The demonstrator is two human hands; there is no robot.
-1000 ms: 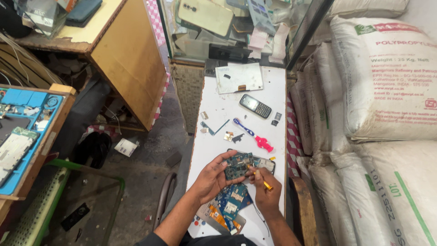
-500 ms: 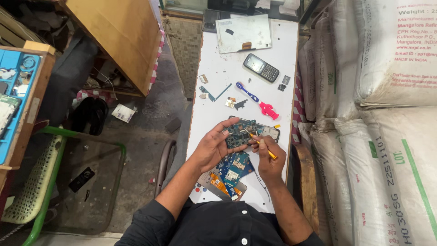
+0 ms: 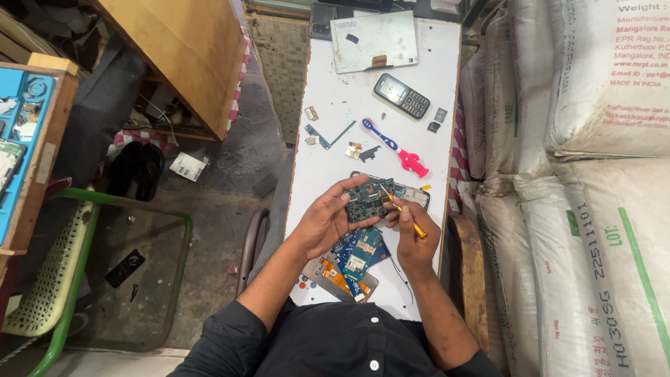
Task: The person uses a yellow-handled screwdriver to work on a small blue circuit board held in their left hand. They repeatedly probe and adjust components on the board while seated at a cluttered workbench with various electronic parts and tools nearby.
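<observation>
Above the near half of the white worktop, a green circuit board is held up by the left hand, whose fingers curl around its left edge and underside, gripping it firmly. Just to the right, the right hand is closed in a pinch on a thin yellow-handled tool, whose tip touches the board's right edge. Behind the board, partly hidden, a dark phone shell lies on the worktop. Below the hands, nearer the person, blue boards lie stacked over a grey panel with an orange flex strip. Further up the worktop lies a toothbrush with a blue neck and pink handle, with small loose parts beside it and a thin L-shaped strip to its left. Beyond that, a black keypad phone rests at a slant, two tiny dark chips lie near it, and a grey display panel sits at the far end. Stacked white sacks rise along the right side, and a green-framed chair stands on the floor to the left.
</observation>
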